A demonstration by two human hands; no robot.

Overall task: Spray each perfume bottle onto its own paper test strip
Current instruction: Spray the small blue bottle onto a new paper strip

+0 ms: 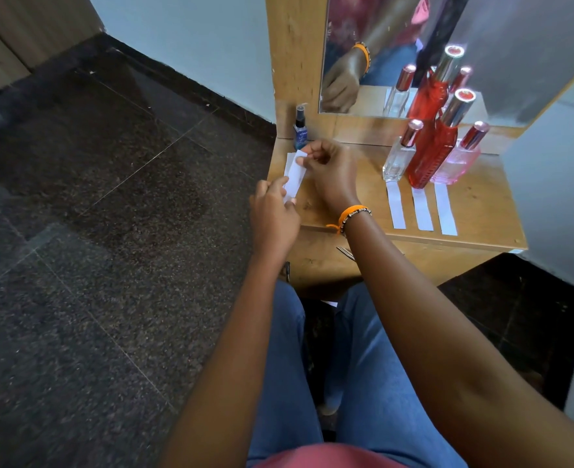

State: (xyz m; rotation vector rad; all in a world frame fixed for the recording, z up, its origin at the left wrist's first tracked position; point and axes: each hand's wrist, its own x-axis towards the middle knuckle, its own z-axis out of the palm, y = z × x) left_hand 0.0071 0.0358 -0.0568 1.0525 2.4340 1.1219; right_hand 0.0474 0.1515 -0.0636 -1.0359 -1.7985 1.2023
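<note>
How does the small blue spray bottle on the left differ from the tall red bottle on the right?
The blue spray bottle is small, with a black spray top; the tall red bottle is much larger, with a silver cap. The blue spray bottle stands alone at the desk's back left corner, with no strip laid before it; the tall red bottle stands between two other bottles, a paper strip in front of it. Both stand upright on the wooden desk.

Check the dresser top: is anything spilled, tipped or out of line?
Nothing spilled or tipped. The clear glass bottle, tall red bottle and pink bottle stand upright, each behind a white paper strip. Only the small blue spray bottle lacks one; both hands hold a strip.
</note>
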